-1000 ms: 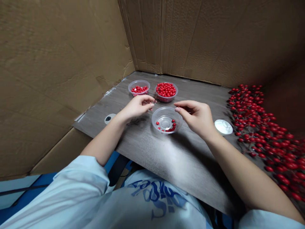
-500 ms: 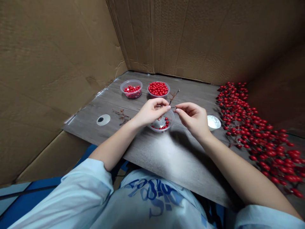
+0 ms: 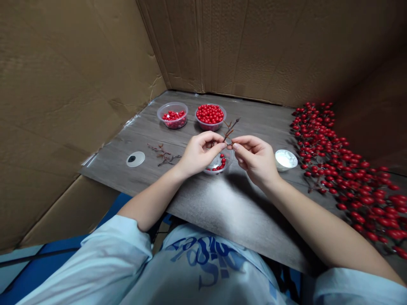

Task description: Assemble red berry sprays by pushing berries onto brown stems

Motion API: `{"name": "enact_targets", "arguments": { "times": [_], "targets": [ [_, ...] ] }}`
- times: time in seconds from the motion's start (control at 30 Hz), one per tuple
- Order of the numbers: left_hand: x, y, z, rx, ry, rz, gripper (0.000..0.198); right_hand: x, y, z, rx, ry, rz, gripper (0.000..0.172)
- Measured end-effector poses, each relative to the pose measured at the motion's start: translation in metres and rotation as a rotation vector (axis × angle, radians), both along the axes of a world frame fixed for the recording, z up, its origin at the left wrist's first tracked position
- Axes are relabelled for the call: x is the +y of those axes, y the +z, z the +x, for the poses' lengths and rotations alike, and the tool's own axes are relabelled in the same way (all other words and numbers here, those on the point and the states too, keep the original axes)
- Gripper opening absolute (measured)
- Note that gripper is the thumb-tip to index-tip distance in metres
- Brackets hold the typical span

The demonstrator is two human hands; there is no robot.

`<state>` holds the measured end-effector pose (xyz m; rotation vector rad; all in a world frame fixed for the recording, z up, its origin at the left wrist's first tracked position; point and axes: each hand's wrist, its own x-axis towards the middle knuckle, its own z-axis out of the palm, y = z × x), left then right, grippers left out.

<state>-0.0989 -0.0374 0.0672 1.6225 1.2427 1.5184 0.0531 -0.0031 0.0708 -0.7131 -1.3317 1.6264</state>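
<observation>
Both my hands meet over a clear plastic bowl [image 3: 222, 163] holding a few red berries. My left hand [image 3: 199, 153] and my right hand [image 3: 254, 156] each pinch a thin brown bare twig [image 3: 231, 126], whose forked tip sticks up beyond my fingertips. Bare stripped twigs [image 3: 163, 153] lie on the table left of my left hand. A large heap of red berry branches [image 3: 343, 165] lies at my right.
Two clear bowls stand at the back: one part filled with red berries [image 3: 172, 115], one full [image 3: 210, 115]. A small white dish [image 3: 285, 159] sits right of my right hand. A round cable hole cover [image 3: 135, 159] is at the left. Cardboard walls [image 3: 70, 84] surround the wooden table [image 3: 229, 207].
My left hand moved right from beside the bowl to above it, meeting the right hand on the twig. The view shifted left, revealing the stripped twigs.
</observation>
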Motion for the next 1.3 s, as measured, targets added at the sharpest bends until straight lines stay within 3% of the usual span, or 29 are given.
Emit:
{"name": "enact_targets", "arguments": {
  "times": [0.6, 0.97, 1.3],
  "targets": [
    [-0.002, -0.003, 0.001, 0.101, 0.103, 0.059, 0.014, -0.001, 0.002, -0.001, 0.068, 0.035, -0.114, 0.028],
    [-0.006, -0.003, 0.003, 0.326, 0.224, 0.176, 0.011, -0.005, -0.003, -0.005, -0.009, -0.079, 0.028, 0.022],
    [-0.008, -0.006, 0.008, 0.332, 0.261, 0.206, 0.009, -0.010, -0.012, -0.011, -0.054, -0.194, 0.154, 0.015]
  ]
}}
